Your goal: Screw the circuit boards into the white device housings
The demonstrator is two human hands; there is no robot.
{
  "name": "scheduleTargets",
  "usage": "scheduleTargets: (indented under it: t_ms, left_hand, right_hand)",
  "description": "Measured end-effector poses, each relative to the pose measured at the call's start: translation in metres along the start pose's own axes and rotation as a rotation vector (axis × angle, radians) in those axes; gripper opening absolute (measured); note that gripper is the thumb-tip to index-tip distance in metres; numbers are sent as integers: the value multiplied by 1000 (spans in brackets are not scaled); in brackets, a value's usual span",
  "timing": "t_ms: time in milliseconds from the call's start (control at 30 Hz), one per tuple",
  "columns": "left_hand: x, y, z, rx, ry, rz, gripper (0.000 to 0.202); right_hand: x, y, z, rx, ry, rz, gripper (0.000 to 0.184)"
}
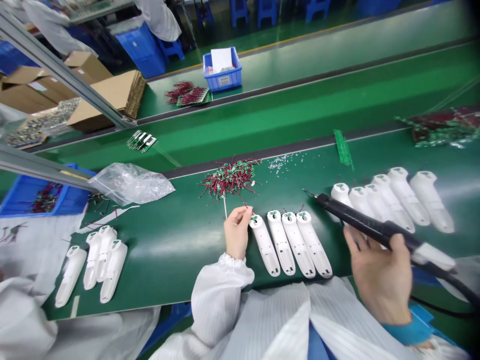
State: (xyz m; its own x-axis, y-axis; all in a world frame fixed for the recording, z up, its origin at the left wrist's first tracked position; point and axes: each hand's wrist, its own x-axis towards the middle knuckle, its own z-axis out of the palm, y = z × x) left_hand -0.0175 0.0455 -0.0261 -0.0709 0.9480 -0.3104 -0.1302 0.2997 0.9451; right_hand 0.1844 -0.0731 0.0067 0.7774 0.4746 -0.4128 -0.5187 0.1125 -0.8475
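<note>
My left hand (237, 231) is closed in a pinch on a thin strand of solder wire (224, 206) that stands up from it, just left of a row of several white plastic housings (290, 243) lying side by side. My right hand (378, 272) grips a black soldering iron (360, 221); its tip points left, above the table beside the row. A heap of small green circuit boards with red wires (230, 178) lies a little beyond my left hand.
More white housings lie at the right (397, 200) and the lower left (99, 260). A clear plastic bag (129, 182), a blue bin (28, 197), cardboard boxes (112, 97) and a blue tray (223, 72) lie further off. Other workers in white stand beyond.
</note>
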Motion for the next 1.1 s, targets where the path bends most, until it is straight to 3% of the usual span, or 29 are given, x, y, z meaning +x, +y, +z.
scheduleTargets:
  t_ms: [133, 200, 367, 500, 567, 667, 767, 833, 967, 1100]
  left_hand:
    - [-10, -2, 2, -21, -30, -47, 26]
    - [-15, -4, 3, -37, -49, -74, 25]
    - [-23, -6, 2, -43, -59, -93, 24]
    - [-28, -2, 3, -52, -83, -101, 23]
    - [-30, 1, 4, -54, -99, -110, 21]
    - [-33, 5, 5, -53, -117, -112, 20]
    - [-35, 6, 4, -46, -141, -102, 19]
    - [-37, 7, 4, -48, -165, -98, 19]
    - [-40, 8, 2, -39, -199, -80, 22]
    - [-43, 7, 1, -27, -221, -89, 26]
  right_hand:
    - [-10, 9, -5, 30, -8, 323, 25]
    - [-12, 9, -5, 77, -3, 409, 31]
    - [-9, -1, 1, 107, 58, 475, 39]
    - [-10, -4, -2, -84, 17, 494, 37]
    - [-13, -3, -4, -265, -96, 359, 35]
    - [-18, 1, 2, -629, -406, 29, 28]
    - [-17, 7, 24, -870, -794, -355, 20]
    - [-14, 12, 43, -933, -957, -572, 20]
    - [-7, 23, 69, -1015, -1130, -813, 15]
    - [0, 29, 74, -1048, -1200, -962, 10]
